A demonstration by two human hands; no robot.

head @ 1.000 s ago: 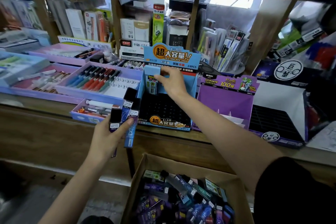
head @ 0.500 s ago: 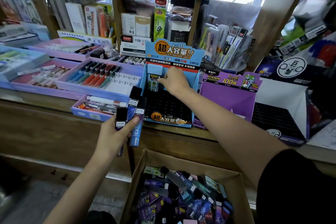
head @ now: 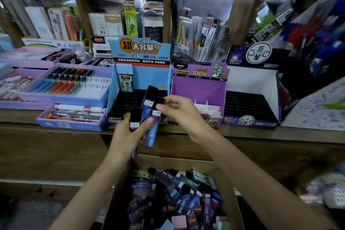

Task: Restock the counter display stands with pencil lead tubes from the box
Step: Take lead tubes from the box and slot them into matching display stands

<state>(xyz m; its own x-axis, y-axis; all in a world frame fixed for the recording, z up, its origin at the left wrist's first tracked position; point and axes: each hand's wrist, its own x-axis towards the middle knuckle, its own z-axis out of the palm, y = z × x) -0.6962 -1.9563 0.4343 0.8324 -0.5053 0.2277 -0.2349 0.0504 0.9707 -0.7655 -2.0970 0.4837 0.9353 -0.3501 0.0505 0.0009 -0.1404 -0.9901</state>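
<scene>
Pencil lead tubes [head: 151, 136], three, stand fanned in the left hand [head: 124, 142], its fingers curled round them, before the blue display stand [head: 149, 78], which holds one tube [head: 126, 84]. The right hand [head: 183, 115] pinches the rightmost tube [head: 156, 115] by its cap. Further right are one purple stand [head: 197, 87] and one white stand [head: 250, 80]. The box [head: 168, 162] sits below.

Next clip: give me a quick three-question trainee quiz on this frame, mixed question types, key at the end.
1. True or false: the blue display stand is full of tubes.
2. Fill in: the right hand pinches the black ___ of one tube in the fan of lead tubes.
3. Which grip carries that fan? A) left hand B) right hand C) neither
Key: 1 false, only one tube stands in it, at the back left; 2 cap; 3 A.
</scene>
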